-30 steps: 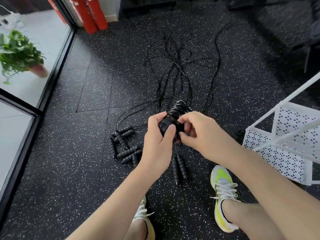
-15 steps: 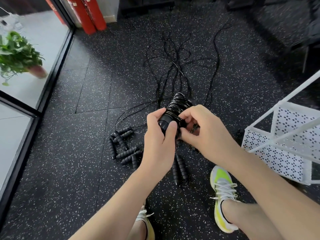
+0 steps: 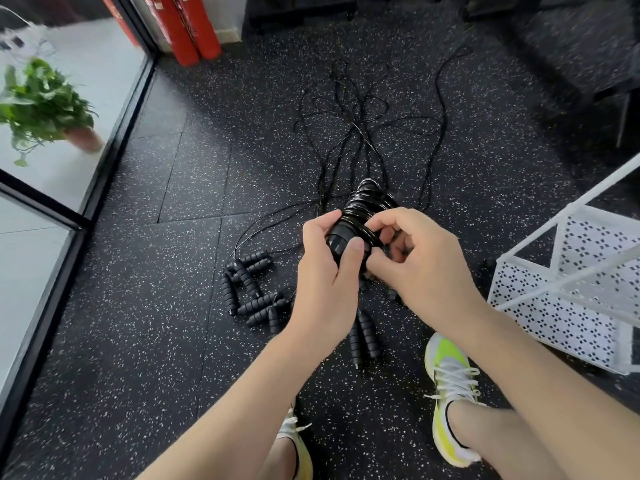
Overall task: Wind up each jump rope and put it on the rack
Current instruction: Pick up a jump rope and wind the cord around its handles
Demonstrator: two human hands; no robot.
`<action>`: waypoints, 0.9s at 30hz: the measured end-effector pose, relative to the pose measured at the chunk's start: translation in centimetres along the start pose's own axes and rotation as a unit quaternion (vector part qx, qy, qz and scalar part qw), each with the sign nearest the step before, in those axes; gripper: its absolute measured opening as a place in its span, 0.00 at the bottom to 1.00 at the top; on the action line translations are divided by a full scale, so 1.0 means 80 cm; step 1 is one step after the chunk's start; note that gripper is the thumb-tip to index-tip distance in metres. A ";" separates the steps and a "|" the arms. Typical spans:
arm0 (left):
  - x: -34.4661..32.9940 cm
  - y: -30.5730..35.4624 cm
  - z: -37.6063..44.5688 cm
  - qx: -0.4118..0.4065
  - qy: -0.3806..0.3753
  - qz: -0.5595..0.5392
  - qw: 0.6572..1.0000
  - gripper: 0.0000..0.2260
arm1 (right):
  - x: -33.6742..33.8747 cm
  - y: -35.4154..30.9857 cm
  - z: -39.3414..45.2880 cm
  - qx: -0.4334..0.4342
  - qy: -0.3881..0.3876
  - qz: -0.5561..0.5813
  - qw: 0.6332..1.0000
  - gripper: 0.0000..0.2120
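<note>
Nearest to the camera, 2 feet stand on the speckled black floor [image 3: 166, 306], the right foot in a yellow and white shoe [image 3: 446, 393]. Above them, both forearms reach forward and meet in the middle.

The left hand [image 3: 325, 282] is curled around the near end of a wound jump rope [image 3: 360, 216], with the thumb on its left side and a fingertip pressed on its black end. The right hand [image 3: 419, 261] is just beside it on the right; its fingers are bent and pinch the cord at the side of the bundle. The bundle is held in the air above the floor, its glossy coils pointing away from the person.

Under the hands, on the floor, 2 handles [image 3: 362, 337] lie side by side. To the left of them lies a group of more ribbed black handles [image 3: 249, 289]. Farther away, many loose cords [image 3: 360, 126] spread over the floor in a tangle.

At the right stands a white rack [image 3: 568, 292] with perforated walls, apart from the hands. At the far left, behind glass, is a green plant [image 3: 41, 105] in a pot, and 2 red cylinders [image 3: 187, 29] stand at the far wall.
</note>
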State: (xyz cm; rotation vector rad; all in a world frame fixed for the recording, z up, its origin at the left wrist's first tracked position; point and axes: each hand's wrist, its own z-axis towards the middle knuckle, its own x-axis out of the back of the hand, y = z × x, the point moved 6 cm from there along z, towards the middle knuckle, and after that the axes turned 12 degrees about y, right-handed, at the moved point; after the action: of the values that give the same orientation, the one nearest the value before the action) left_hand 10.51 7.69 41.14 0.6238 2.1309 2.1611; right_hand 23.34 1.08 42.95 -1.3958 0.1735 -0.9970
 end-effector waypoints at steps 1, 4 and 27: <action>0.000 0.001 0.000 -0.005 -0.003 0.004 1.000 0.15 | -0.001 0.002 0.000 -0.010 0.003 0.007 1.000 0.14; 0.000 0.002 0.000 -0.014 -0.002 0.008 1.000 0.14 | -0.004 0.006 -0.003 -0.033 0.005 0.035 0.999 0.15; -0.005 -0.014 0.001 0.028 0.019 -0.075 0.997 0.14 | 0.018 0.001 0.018 0.010 -0.066 -0.074 0.995 0.05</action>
State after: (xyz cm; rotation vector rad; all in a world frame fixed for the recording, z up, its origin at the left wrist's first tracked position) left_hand 10.65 7.74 39.97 0.4138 2.1878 2.0584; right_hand 25.17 1.17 43.83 -1.4681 -0.0390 -1.0207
